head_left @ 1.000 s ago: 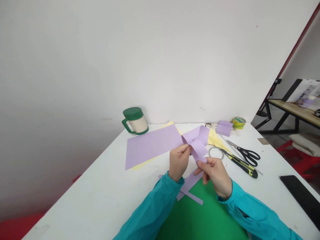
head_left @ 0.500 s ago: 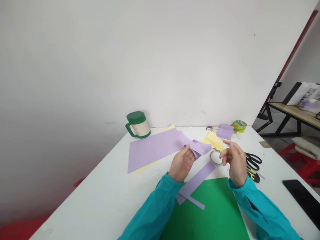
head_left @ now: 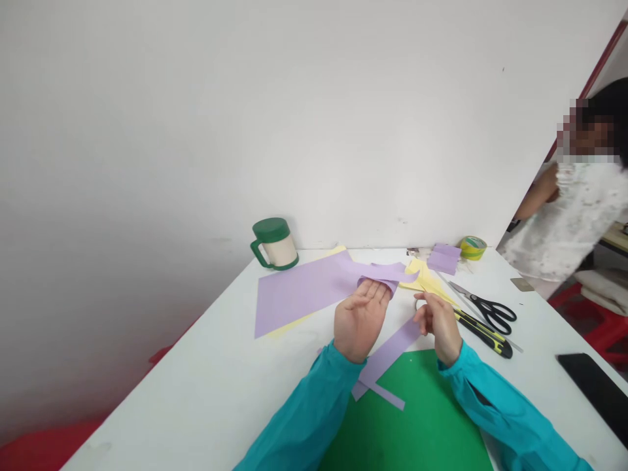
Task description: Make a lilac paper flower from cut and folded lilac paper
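Observation:
My left hand (head_left: 360,324) is palm up, fingers stretched out, tips under a curled piece of purple paper (head_left: 385,269). The paper touches the fingertips; whether it is gripped there is hidden. To the right, my right hand (head_left: 440,330) hangs with loosely bent fingers apart, and I see nothing in it. Behind its fingertips a roll of tape (head_left: 418,303) is mostly covered. Purple paper strips (head_left: 395,347) lie between and below the hands, partly over a green sheet (head_left: 407,418).
A large purple sheet (head_left: 294,291) lies behind on yellow paper, near a green-lidded mug (head_left: 279,248). Scissors (head_left: 490,311), a utility knife (head_left: 485,335), yellow paper (head_left: 424,278), yellow-green tape (head_left: 473,248) and a black phone-like slab (head_left: 593,386) are at right. A person (head_left: 579,203) stands beyond.
My left hand's fingers have straightened beneath the purple paper, which has shifted and curled over them. My right hand has moved left, uncovering the scissors and knife. A person has appeared at right.

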Demonstrator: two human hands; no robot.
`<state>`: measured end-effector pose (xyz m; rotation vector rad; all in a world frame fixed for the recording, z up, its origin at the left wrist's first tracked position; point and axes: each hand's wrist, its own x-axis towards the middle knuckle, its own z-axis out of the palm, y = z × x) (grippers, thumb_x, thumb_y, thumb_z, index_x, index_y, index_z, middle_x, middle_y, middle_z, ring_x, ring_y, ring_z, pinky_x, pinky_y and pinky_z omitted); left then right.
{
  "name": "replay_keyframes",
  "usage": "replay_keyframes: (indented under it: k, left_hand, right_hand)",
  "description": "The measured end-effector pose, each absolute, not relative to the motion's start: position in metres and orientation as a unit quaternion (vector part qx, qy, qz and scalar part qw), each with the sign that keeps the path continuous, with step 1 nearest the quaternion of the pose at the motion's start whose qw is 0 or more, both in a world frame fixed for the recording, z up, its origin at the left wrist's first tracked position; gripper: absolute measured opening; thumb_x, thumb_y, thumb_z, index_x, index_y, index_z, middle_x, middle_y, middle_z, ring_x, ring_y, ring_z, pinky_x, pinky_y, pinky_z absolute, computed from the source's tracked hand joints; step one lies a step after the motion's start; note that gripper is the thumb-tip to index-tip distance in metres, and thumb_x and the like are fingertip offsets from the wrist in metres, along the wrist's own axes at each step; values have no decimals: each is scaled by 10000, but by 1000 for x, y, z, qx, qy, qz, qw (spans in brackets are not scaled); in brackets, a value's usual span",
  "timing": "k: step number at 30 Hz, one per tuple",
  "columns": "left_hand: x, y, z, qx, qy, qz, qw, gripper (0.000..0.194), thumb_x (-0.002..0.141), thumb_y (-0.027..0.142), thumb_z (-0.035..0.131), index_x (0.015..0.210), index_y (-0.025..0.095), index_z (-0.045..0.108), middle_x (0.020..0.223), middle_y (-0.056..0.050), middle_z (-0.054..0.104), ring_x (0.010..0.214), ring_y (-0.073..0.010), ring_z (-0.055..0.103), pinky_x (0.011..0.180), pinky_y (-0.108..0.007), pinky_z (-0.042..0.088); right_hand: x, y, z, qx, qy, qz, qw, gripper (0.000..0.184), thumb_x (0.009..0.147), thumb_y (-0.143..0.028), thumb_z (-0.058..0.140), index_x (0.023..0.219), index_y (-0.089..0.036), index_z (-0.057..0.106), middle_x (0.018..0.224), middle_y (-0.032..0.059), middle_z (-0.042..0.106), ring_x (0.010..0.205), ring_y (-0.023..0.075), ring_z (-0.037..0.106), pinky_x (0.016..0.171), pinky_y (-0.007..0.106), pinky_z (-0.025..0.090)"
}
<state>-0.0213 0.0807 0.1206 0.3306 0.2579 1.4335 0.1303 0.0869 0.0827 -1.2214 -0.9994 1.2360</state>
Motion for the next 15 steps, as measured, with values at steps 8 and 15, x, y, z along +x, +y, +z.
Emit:
replay_keyframes:
  k: [8,15]
  left_hand:
    - [-16,69,125,171,145,664,713,696,491,62,450,1176,162,527,1266,-107,557,1295,-245,421,1149,-445,241]
    - [-2,60,111,210,212,560,773,458,699,158,486,1139,235,588,1208,-53,613,1296,-232,417,1136,-462,263]
  right_hand:
    - [106,75,40,-467,-450,619,443,319,812,-476,501,717,-192,611,443,9,562,310,101,413,346,231,236]
    - [118,86,51,-428,-388,711,401,313,824,-372,387,628,-195,554,499,47,581,372,151,477,399,275,371]
